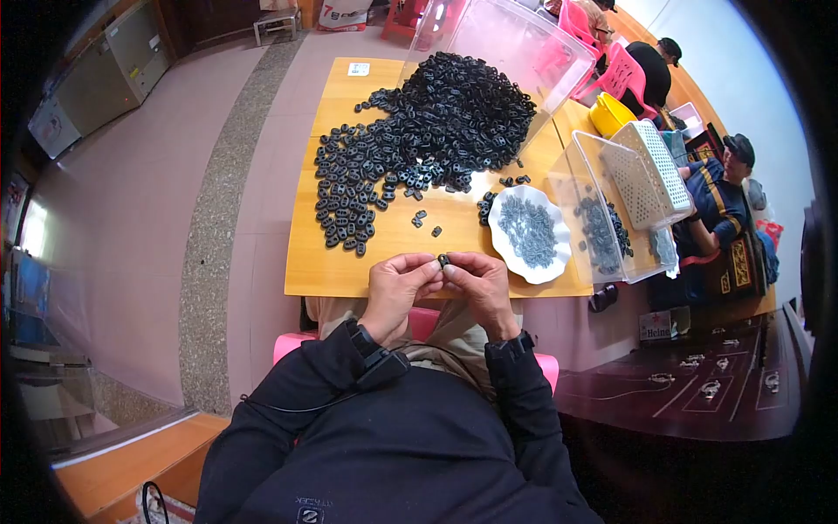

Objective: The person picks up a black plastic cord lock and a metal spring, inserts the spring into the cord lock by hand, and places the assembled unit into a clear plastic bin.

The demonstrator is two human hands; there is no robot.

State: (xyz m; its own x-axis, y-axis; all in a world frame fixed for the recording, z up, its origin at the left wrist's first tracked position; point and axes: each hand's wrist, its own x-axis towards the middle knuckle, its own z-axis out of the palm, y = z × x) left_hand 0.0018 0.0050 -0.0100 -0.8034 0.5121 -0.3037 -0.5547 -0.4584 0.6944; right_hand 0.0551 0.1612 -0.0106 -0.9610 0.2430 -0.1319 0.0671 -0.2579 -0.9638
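Black plastic pieces (436,122) heaped on your wooden table (349,271), small metal parts in the white dish (528,231)
Your left hand (397,288) and right hand (480,284) pinch one small black piece (443,260) together above the near edge; a loosened fingertip grip could, I judge, drop it into your lap

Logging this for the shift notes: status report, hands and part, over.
Both hands together at table edge: left hand, right hand. Fingers pinch one small black part between them. Big pile of black parts behind; nothing in the way.
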